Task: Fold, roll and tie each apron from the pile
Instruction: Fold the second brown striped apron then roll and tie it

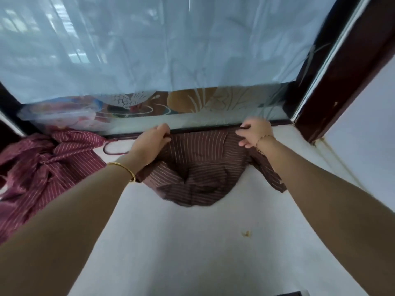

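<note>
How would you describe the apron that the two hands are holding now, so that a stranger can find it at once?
Start at the large window with the pale curtain. Just below its dark sill, in the middle of the white surface, hangs a striped apron, its top edge pinched by the left hand and the right hand. It is darker and browner than the crumpled red striped pile to the left.

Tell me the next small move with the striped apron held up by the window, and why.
Probably lower it flat onto the white surface and smooth it. The left hand and right hand each pinch the top edge of the brown striped apron, whose lower part sags bunched and creased. Folding likely needs it spread first. The pile waits at left.
</note>
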`<act>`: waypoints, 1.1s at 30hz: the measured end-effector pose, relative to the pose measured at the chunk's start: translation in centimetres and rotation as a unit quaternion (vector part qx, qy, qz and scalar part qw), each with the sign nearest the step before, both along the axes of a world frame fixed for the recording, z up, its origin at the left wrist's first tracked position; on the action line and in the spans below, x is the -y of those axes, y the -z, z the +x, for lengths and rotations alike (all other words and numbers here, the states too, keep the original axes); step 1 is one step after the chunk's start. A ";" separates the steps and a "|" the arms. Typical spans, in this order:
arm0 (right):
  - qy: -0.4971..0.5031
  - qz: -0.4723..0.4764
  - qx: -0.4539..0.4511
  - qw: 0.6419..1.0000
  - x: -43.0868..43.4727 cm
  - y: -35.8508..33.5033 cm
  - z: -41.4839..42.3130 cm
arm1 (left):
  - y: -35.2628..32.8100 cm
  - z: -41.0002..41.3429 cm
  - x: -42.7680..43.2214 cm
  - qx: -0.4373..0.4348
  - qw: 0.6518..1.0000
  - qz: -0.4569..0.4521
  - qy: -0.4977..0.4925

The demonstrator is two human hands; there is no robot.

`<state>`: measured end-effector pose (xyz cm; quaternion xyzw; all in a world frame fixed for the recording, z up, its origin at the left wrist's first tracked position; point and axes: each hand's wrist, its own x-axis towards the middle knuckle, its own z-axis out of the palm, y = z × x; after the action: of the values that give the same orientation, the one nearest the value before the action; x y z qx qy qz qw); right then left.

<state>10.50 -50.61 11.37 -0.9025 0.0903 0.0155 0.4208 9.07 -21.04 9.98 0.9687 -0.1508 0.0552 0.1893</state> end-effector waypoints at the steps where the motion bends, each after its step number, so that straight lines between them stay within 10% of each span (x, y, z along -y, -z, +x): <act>1: 0.031 0.011 0.030 0.999 0.0 -1.3 0.3 | -1.1 0.4 0.0 -0.003 1.000 0.009 0.022; 11: 0.218 0.054 0.206 0.953 -0.3 -7.8 2.4 | -7.4 1.9 -0.3 0.005 0.965 0.215 -0.149; 16: 0.198 -0.055 0.148 0.967 1.0 -7.6 3.0 | -9.7 3.9 0.8 -0.132 0.971 -0.038 -0.197; 26: 0.173 -0.069 0.456 0.870 2.6 -8.5 1.7 | -9.4 1.3 2.5 0.252 0.931 -0.238 -0.116; 30: 0.123 -0.191 0.301 0.926 3.3 1.5 -2.7 | -0.5 -2.0 1.8 0.077 0.954 -0.258 -0.135; 33: 0.036 -0.314 0.063 0.947 3.3 8.8 -7.5 | 8.5 -5.6 1.7 -0.089 0.985 0.001 -0.150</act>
<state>3.02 -53.93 2.54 -0.9842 0.0964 -0.0861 0.1211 3.49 -22.70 1.48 0.9816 0.0133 -0.0034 0.1903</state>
